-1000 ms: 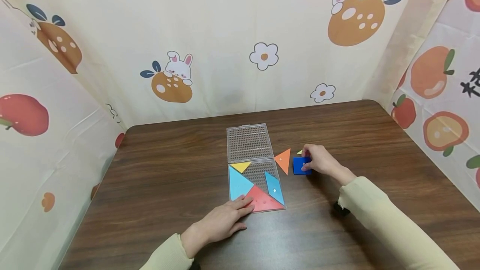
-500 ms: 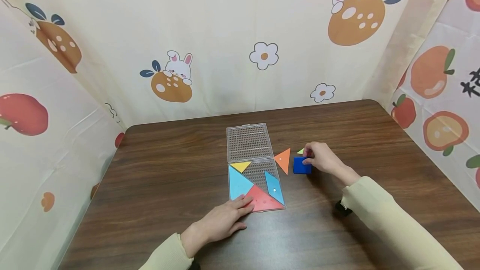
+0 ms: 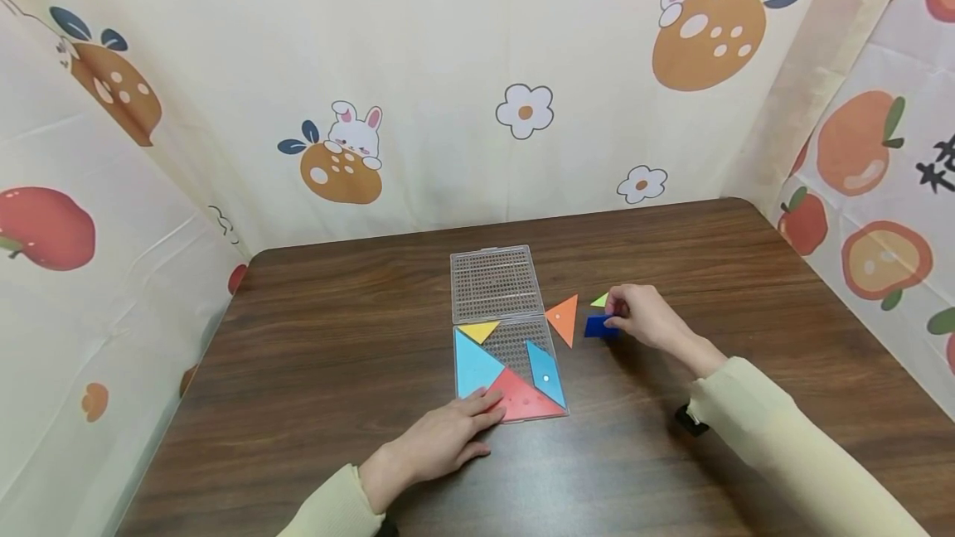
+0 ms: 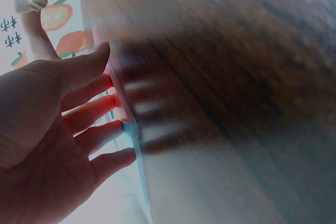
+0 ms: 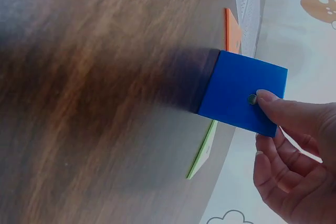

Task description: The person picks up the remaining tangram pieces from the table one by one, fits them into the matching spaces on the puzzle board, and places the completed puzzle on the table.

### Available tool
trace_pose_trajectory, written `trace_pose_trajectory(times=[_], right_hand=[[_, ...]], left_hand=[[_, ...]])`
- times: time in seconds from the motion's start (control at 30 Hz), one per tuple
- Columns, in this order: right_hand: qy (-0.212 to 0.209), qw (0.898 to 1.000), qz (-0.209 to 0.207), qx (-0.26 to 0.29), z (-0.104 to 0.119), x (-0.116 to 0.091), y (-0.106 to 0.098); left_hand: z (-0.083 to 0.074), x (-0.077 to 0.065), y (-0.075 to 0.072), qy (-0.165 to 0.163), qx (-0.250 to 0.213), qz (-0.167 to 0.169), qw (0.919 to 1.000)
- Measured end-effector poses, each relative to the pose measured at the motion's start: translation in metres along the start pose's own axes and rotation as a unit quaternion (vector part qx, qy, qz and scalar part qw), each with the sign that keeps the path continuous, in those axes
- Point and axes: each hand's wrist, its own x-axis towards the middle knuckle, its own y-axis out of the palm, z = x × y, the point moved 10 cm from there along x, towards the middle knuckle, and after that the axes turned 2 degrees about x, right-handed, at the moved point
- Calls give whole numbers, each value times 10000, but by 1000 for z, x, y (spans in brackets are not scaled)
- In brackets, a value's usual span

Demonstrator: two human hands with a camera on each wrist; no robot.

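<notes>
A blue square tangram piece (image 5: 239,85) is tilted up on edge over the table, pinched between the thumb and fingers of my right hand (image 3: 640,315). Its round metal dot shows beside the thumb in the right wrist view. My left hand (image 3: 446,436) lies with fingers extended on the near left edge of the clear tangram case (image 3: 509,345). Those fingers touch the red triangle (image 3: 525,399). Also in the case are a light blue triangle (image 3: 474,363), a blue parallelogram (image 3: 546,374) and a small yellow triangle (image 3: 478,331).
An orange triangle (image 3: 565,319) lies just right of the case. Beyond the blue square is a small green triangle (image 3: 600,301), partly hidden by the right hand. The case's gridded lid (image 3: 496,283) lies folded back on the wooden table (image 3: 351,313), which meets a printed curtain (image 3: 448,147).
The blue square has gone from lying nearly flat to tilted up on edge in my right hand, which has shifted slightly right. My left hand has stayed still.
</notes>
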Motion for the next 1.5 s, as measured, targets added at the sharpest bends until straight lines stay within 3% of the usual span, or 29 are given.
trace_pose_trajectory(times=[0.33, 0.77, 1.07, 1.5], right_hand=[[-464, 9989, 99, -40, 14, -12, 6], [-601, 9946, 416, -743, 18, -27, 22], [-732, 9934, 423, -781, 19, -32, 29], [-493, 9958, 551, -545, 10, -28, 33]], left_hand=[[0, -1, -1, 30, 47, -64, 10000], [-1, -1, -1, 28, 38, -35, 10000], [0, 0, 0, 48, 28, -44, 10000], [0, 0, 1, 12, -31, 58, 10000]])
